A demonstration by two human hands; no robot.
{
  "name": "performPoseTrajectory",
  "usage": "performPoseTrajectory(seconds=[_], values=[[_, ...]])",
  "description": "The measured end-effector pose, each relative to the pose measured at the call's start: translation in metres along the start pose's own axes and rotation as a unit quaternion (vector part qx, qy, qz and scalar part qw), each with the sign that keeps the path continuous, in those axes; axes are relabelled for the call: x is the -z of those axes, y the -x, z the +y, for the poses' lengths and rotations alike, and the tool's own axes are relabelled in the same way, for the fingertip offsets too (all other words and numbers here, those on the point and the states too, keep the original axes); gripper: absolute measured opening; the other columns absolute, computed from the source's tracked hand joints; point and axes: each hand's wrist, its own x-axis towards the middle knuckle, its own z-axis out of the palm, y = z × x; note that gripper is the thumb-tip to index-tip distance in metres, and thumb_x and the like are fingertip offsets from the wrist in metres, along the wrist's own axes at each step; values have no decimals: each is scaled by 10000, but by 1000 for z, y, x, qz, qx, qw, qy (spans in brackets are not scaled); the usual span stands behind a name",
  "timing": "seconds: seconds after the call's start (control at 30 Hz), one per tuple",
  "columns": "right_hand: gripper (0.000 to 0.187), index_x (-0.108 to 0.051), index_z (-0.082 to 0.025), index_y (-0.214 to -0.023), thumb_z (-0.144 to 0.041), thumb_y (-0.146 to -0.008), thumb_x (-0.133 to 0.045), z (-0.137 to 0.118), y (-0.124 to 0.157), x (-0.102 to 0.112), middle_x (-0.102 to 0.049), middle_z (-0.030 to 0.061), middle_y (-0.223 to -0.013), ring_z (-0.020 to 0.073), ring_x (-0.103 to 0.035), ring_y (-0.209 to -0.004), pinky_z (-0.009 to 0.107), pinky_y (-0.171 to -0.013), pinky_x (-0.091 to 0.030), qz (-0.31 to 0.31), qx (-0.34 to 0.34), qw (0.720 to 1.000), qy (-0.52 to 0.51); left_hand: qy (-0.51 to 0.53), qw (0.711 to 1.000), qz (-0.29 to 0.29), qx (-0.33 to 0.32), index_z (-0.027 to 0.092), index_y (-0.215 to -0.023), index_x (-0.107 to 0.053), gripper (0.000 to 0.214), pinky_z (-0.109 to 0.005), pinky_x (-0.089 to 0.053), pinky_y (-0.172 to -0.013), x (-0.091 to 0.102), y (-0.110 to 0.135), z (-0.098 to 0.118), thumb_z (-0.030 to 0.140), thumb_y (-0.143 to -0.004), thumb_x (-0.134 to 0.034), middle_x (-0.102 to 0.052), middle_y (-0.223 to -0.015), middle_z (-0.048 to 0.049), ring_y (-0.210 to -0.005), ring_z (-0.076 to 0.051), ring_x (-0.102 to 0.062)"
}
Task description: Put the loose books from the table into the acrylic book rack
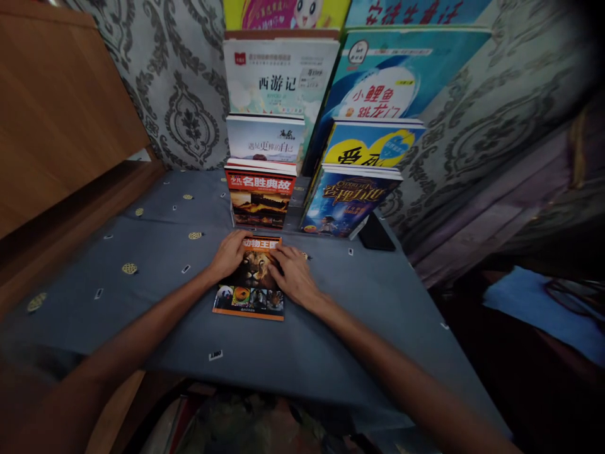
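A book with a lion on its cover (255, 271) lies face up on the grey tablecloth, an orange strip along its bottom edge. My left hand (230, 253) rests at its upper left edge, fingers stretched toward the top corner. On the upper right part of the cover lies my right hand (293, 272), fingers extended and thumb apart over the lion picture. Both hands touch the book. Just behind it stands a red-topped book (261, 197), and to the right of that a blue book with gold lettering (347, 200).
More books stand in two tiered columns behind, including a pale one (278, 75) and a teal one (401, 69). A dark flat object (377, 233) lies by the right column. Wooden furniture (61, 107) borders the left; patterned curtains (189, 113) hang behind.
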Motion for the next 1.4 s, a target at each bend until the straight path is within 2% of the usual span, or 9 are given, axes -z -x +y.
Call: performPoseTrajectory(seconds=[0.13, 0.27, 0.53, 0.7, 0.83, 1.1, 1.27, 1.4], values=[[374, -619, -96, -1294, -249, -973, -502, -13, -19, -3, -573, 192, -1427, 305, -421, -1410, 498, -1161, -318, -11, 13, 1000, 25, 9, 1000, -8, -2, 172, -1180, -603, 398, -392, -496, -1019, 2, -1, -6, 61, -883, -362, -693, -1166, -78, -1133, -208, -622], [431, -559, -83, -1370, -281, -998, -471, -20, -31, -6, -538, 191, -1473, 285, -422, -1425, 500, -1189, -275, -40, 8, 999, 19, -24, 999, -26, -34, 145, -1233, -590, 435, -409, -479, -1042, 4, 2, -6, 40, -872, -371, -673, -1228, -109, -1168, -225, -603], [448, -543, -128, -1398, -308, -997, -454, 4, -16, 2, -513, 161, -1505, 290, -461, -1400, 541, -1171, -291, -21, -51, 998, 18, -62, 996, -49, -46, 134, -1273, -573, 464, -419, -467, -1056, 7, 4, -1, 17, -873, -369, -653, -1259, -125, -1183, -236, -589], [468, -529, -115, -1413, -312, -998, -437, 9, -13, 0, -501, 158, -1515, 277, -455, -1404, 524, -1182, -277, -19, -51, 998, 18, -110, 991, -63, -33, 140, -1286, -568, 443, -424, -491, -1014, 18, 4, -7, 47, -896, -381, -663, -1208, -136, -1127, -251, -614], [468, -529, -120, -1416, -301, -995, -435, 9, -14, -3, -505, 164, -1511, 281, -459, -1399, 532, -1180, -279, -16, -48, 999, 16, -127, 991, -48, -1, 177, -1248, -586, 410, -378, -522, -953, 27, 6, -15, 75, -926, -354, -692, -1125, -98, -1042, -228, -654], [458, -539, -140, -1409, -327, -1000, -452, 16, -13, -5, -517, 181, -1496, 286, -464, -1395, 557, -1165, -289, -3, -32, 999, -9, -140, 989, -39, -8, 185, -1211, -604, 371, -379, -517, -943, 28, 2, -20, 113, -925, -379, -713, -1128, -88, -1035, -234, -664], [436, -567, -152, -1378, -334, -992, -476, 18, -13, -5, -510, 170, -1504, 292, -443, -1401, 533, -1149, -304, 3, -26, 999, -22, -152, 987, -51, 6, 199, -1210, -588, 330, -358, -512, -918, 32, 1, -13, 157, -953, -385, -719, -1144, -82, -1022, -233, -680], [447, -588, -117, -1348, -328, -956, -543, 17, -16, -1, -538, 179, -1472, 307, -467, -1343, 488, -1116, -343, 1, -40, 999, -23, -205, 975, -87, 5, 183, -1172, -583, 261, -380, -499, -894, 33, -1, 6, 192, -966, -423, -726, -1021, -101, -985, -261, -676]])
